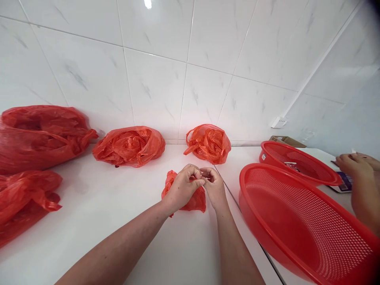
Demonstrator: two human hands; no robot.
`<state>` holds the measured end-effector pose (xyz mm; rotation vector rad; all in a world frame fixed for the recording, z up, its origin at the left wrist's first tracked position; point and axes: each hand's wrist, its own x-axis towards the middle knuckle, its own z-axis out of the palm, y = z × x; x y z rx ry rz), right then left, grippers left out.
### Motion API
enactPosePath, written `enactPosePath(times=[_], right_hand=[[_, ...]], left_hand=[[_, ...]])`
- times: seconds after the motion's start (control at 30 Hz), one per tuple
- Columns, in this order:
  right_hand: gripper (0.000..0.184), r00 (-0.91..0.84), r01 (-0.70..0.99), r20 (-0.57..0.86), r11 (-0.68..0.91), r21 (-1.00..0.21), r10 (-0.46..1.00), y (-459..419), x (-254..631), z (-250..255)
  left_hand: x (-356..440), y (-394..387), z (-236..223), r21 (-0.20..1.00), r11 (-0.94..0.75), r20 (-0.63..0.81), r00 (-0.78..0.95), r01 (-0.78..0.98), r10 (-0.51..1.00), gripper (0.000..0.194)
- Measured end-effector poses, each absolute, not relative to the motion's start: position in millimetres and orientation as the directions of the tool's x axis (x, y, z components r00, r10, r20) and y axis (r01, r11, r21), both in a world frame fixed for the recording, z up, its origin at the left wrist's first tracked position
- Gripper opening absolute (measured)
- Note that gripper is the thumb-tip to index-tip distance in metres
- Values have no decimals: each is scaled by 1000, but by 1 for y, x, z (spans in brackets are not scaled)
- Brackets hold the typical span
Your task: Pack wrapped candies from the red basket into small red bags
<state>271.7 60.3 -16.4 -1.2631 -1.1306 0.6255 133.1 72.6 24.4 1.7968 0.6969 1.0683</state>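
My left hand and my right hand meet fingertip to fingertip, both closed in a pinch. Whatever lies between the fingertips is too small and too covered to make out. Just beneath them a small red plastic bag rests crumpled on the white table. My left hand and wrist hide part of this bag. Beyond my hands, a bunched red plastic bag sits against the wall, and a wider one lies to its left.
Large filled red bags crowd the left side. On the right stand a big red plastic basket and a second red basket behind it. Another person's hands are at the far right, near a white scale. Tiled wall bounds the back.
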Motion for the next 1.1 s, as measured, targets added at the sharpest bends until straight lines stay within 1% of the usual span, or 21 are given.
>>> enactPosePath(times=[0.17, 0.3, 0.53, 0.67, 0.77, 0.83, 0.93, 1.03, 1.1], right_hand=[[31, 330, 128, 301, 274, -953, 895, 63, 272, -21], [31, 298, 61, 283, 278, -959, 911, 63, 271, -21], [31, 252, 9, 266, 272, -962, 931, 61, 269, -18], [34, 288, 31, 260, 263, -964, 922, 60, 269, -15], [34, 394, 82, 264, 252, -964, 881, 59, 272, -13], [32, 509, 118, 253, 224, -967, 823, 59, 278, -15], [36, 644, 143, 213, 158, -977, 735, 62, 288, -22], [42, 675, 163, 180, 93, -982, 716, 66, 297, -32], [45, 655, 185, 160, 49, -982, 739, 68, 301, -38]], left_hand=[[135, 70, 23, 899, -438, 399, 446, -19, 801, 13], [136, 68, 21, 895, -445, 417, 426, -36, 803, 14], [139, 65, 18, 868, -497, 463, 398, -23, 792, 16], [133, 66, 20, 872, -489, 438, 448, -3, 779, 16], [115, 74, 25, 868, -497, 439, 449, 12, 778, 15], [99, 83, 30, 866, -497, 446, 374, 48, 813, 14], [72, 100, 32, 847, -498, 445, 263, 187, 856, 15], [50, 115, 25, 796, -504, 457, 214, 334, 863, 19], [40, 123, 16, 755, -522, 467, 233, 397, 853, 19]])
